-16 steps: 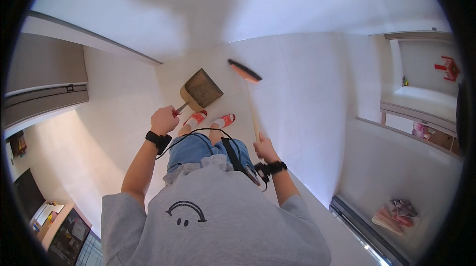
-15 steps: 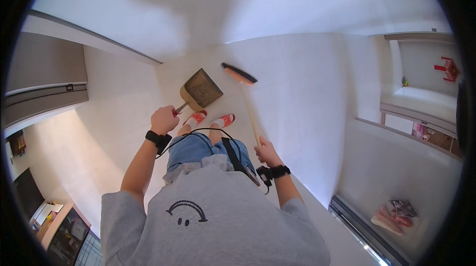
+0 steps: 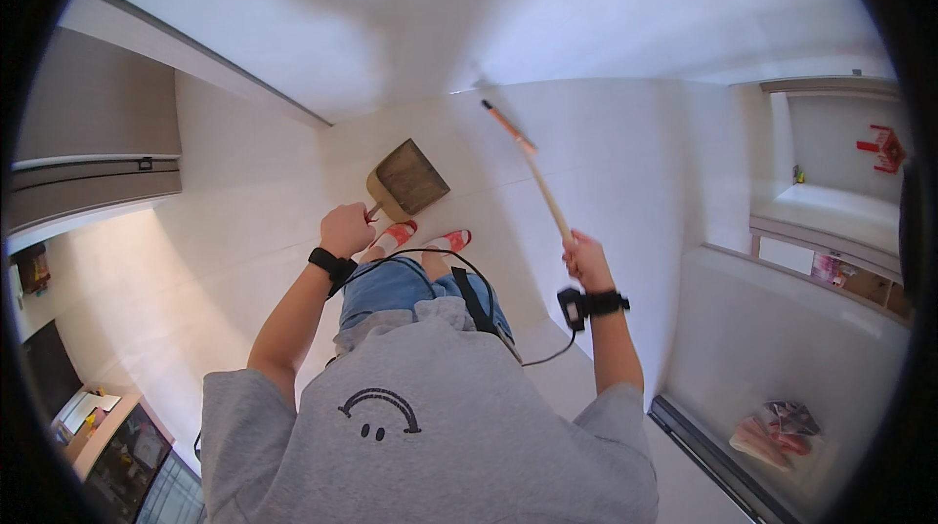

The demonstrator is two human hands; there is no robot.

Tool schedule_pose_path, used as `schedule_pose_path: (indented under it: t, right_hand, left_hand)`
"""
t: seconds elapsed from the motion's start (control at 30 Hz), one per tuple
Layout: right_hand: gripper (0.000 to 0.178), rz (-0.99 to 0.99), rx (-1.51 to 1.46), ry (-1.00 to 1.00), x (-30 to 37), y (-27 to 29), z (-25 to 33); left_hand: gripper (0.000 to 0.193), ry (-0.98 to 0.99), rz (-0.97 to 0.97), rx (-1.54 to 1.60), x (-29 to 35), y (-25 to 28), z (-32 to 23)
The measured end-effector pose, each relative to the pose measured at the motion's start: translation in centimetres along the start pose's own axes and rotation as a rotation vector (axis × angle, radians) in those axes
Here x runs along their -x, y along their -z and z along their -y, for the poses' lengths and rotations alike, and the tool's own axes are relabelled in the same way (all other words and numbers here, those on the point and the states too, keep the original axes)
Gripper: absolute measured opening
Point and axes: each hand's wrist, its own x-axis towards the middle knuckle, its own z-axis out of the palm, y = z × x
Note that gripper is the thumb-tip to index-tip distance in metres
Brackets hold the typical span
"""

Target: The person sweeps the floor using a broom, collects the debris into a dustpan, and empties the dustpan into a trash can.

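Note:
My left hand (image 3: 348,229) is wrapped round the handle of a dustpan (image 3: 412,180). The pan is tan outside, dark and stained inside, and lies in front of my feet with its mouth toward the right. In my right hand (image 3: 589,261) is the pale stick of a broom (image 3: 544,187), gripped near its upper end. The broom's narrow orange-and-black head points away from me, close to the far wall and to the right of the pan. Whether its bristles touch the floor I cannot tell.
My feet in red-and-white slippers (image 3: 450,241) stand just behind the dustpan. A white wall (image 3: 606,16) rises ahead. Grey cabinets (image 3: 93,143) are at the left, a shelf niche (image 3: 840,216) at the right. A black cable (image 3: 553,360) hangs from my right wrist.
My right hand has swung outward to the right and forward, carrying the broom; its head has moved farther off and turned. My left hand and the dustpan have shifted slightly right.

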Motion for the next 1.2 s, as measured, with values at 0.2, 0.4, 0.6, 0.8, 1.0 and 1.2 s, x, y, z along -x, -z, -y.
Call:
schedule_pose_path:
  t: [0.2,0.4,0.6,0.8,1.0,1.2]
  right_hand:
    - [0.011,-0.156,0.197,0.064,-14.5,-2.6,1.7]
    - [0.014,-0.253,0.285,0.016,-17.9,-6.6,-0.5]
    - [0.025,-0.081,0.599,0.205,-10.5,-9.9,-10.4]
    - [0.031,0.013,0.526,0.056,-0.5,-10.9,-11.3]
    - [0.042,0.092,-0.135,-0.146,5.8,-8.3,-14.8]
    - [0.051,-0.141,-0.51,-0.226,10.8,-6.1,-16.8]
  left_hand:
    - [0.015,-0.033,-0.028,0.028,0.0,-0.6,0.1]
    - [0.017,-0.023,0.009,0.03,0.0,-0.7,-0.2]
    - [0.02,-0.031,0.046,-0.053,-0.4,0.2,-0.6]
    - [0.021,-0.116,0.09,-0.054,-0.9,0.0,0.7]
    - [0.023,-0.23,0.141,-0.092,-0.3,-0.3,0.0]
    - [0.022,-0.305,0.149,-0.159,-0.3,1.2,0.1]
